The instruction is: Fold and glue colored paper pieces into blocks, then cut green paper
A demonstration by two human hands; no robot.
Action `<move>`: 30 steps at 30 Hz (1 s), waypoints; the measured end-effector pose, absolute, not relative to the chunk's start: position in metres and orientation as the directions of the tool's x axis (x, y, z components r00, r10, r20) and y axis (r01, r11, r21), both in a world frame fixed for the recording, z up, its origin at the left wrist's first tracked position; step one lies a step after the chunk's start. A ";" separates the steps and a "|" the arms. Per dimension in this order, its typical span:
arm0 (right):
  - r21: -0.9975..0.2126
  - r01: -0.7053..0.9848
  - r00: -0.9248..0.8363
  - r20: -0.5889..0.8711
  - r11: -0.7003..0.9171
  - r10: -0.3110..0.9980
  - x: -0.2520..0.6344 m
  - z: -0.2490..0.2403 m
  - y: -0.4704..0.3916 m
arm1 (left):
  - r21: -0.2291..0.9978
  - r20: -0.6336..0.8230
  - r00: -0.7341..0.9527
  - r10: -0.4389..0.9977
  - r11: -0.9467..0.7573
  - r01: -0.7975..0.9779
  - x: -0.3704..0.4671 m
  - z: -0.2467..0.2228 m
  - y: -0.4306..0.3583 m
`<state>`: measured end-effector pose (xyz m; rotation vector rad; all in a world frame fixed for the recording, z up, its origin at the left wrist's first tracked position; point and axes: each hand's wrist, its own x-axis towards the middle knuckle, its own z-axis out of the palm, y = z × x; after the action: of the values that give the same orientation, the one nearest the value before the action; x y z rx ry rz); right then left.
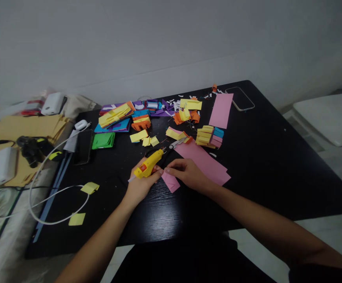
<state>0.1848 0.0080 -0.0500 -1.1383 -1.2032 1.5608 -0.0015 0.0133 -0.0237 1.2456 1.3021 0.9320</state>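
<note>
My left hand point(139, 188) is closed, with a yellow hot glue gun point(150, 163) in its grip. The gun's nozzle points away to the upper right, and a clear glue stick pokes out of its back end. My right hand point(190, 173) pinches the top edge of a small pink paper piece point(171, 182), which hangs just above the black table. My left thumb tip also meets that paper, close to the right fingertips. Just beyond my hands, scissors point(177, 142) lie partly on a larger pink sheet point(203, 162).
Bundles of folded yellow strips point(205, 135), a green paper stack point(103, 140) and white scraps cover the back of the black table point(271, 173). A phone point(84, 146), a looping white cable point(30, 204) and yellow paper squares point(77, 219) lie leftward. A white chair point(330, 118) stands right.
</note>
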 end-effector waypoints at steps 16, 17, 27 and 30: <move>-0.984 -0.057 -0.173 -0.157 -0.169 0.972 0.189 -0.042 0.008 | 0.975 -0.178 0.103 0.979 0.161 0.155 -0.006 -0.012 0.016; -0.985 -0.062 -0.157 -0.150 -0.161 0.976 0.189 -0.043 0.008 | 0.977 -0.171 0.084 0.982 0.158 0.144 -0.007 -0.011 0.018; -0.989 -0.109 -0.146 -0.087 -0.103 0.985 0.189 -0.039 0.010 | 0.985 -0.142 0.018 0.990 0.140 0.098 -0.011 -0.012 0.019; -0.989 -0.096 -0.173 -0.099 -0.116 0.980 0.190 -0.036 0.008 | 0.985 -0.142 -0.003 0.990 0.141 0.101 -0.011 -0.014 0.018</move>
<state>0.1899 0.0081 -0.0356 -1.1239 -1.1985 1.4618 -0.0105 0.0178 -0.0142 1.1774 1.3438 1.0510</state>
